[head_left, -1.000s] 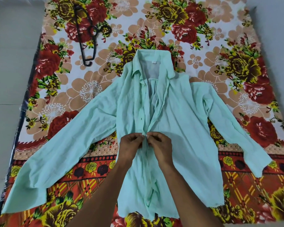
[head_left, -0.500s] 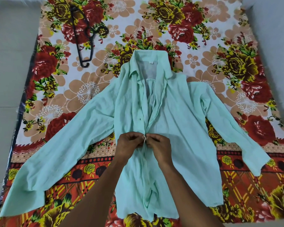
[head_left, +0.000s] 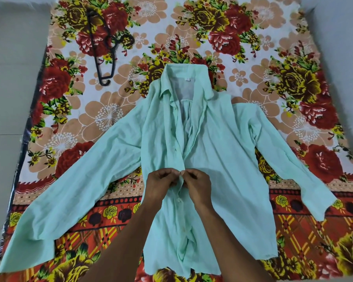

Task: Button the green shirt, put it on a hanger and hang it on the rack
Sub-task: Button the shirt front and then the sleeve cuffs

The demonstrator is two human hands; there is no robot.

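Observation:
A pale green shirt (head_left: pixel 228 159) lies flat on its back on a flowered bedsheet, sleeves spread wide and collar at the far end. Its front is closed below my hands and still gapes open above them up to the collar. My left hand (head_left: pixel 161 185) and my right hand (head_left: pixel 197 185) meet at the middle of the placket, fingertips pinching the two front edges together at a button. A fastened button shows just below them. A black hanger (head_left: pixel 104 47) lies on the sheet at the far left, apart from the shirt.
The flowered sheet (head_left: pixel 293 88) covers a mattress on a grey tiled floor (head_left: pixel 8 78). Floor runs along the left and right sides. No rack is in view.
My hands stay pinched at the same spot on the placket. The view has shifted slightly; the shirt and hanger have not moved.

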